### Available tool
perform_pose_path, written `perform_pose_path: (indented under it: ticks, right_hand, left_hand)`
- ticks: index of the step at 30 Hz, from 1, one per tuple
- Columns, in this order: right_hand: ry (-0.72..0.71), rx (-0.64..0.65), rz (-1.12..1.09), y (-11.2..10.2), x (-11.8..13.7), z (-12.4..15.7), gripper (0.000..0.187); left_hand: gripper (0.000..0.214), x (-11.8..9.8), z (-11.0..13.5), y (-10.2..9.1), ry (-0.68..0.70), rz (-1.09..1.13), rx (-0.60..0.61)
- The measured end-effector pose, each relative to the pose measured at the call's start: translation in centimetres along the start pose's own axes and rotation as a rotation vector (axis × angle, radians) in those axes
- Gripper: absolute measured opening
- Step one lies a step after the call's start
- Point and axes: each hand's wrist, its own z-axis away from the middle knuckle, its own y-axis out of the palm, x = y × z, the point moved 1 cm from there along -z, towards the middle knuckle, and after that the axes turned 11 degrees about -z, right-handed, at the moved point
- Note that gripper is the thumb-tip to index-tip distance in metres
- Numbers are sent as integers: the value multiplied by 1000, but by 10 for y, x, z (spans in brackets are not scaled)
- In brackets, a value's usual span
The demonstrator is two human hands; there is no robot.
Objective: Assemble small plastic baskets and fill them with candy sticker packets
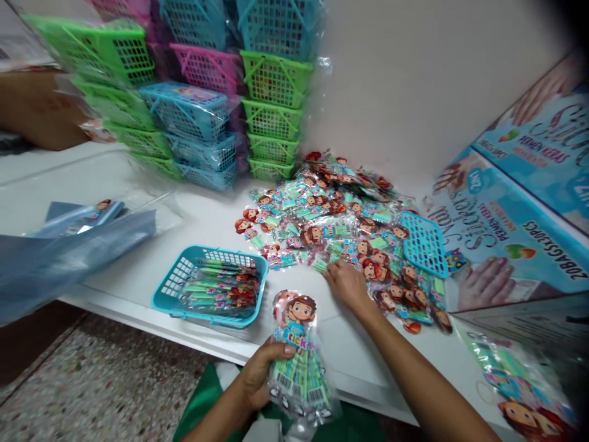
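Observation:
My left hand (pixel 262 374) is closed round a fanned bunch of candy stick packets (pixel 299 350), clear bags with green sticks and a cartoon character on top, held over the table's front edge. My right hand (pixel 345 282) reaches to the near edge of a loose pile of the same packets (pixel 317 209). Its fingers are pinched at the end of one candy stick packet (pixel 319 264), which lies on the table. Left of my hands, a blue plastic basket (pixel 161 299) contains several packets laid in a stack.
Stacked green, pink and blue wrapped baskets (pixel 273 116) stand at the back. A blue lattice lid (pixel 426 244) leans by printed cartons (pixel 510 233) on the right. Clear plastic wrap (pixel 87 245) covers the left side. Another packet bundle (pixel 519 380) lies front right.

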Motion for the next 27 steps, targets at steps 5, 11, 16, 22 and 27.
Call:
perform_pose_path:
  ticks: [5, 11, 16, 22, 27]
  right_hand:
    - [-504, -140, -308, -48, 21, 37, 23]
    - [-1013, 195, -168, -68, 79, 98, 31]
    - [-863, 314, -295, -57, 81, 107, 37]
    - [-428, 118, -718, -41, 51, 66, 26]
    - [-2, -2, -62, -1, 14, 2, 30]
  left_hand:
    - [28, -5, -2, 2, -5, -17, -44]
    - [32, 0, -3, 4, -10, 29, 57]
    - [34, 8, 0, -3, -19, 98, 164]
    - [40, 3, 0, -4, 13, -13, 100]
    - [39, -1, -1, -5, 4, 11, 104]
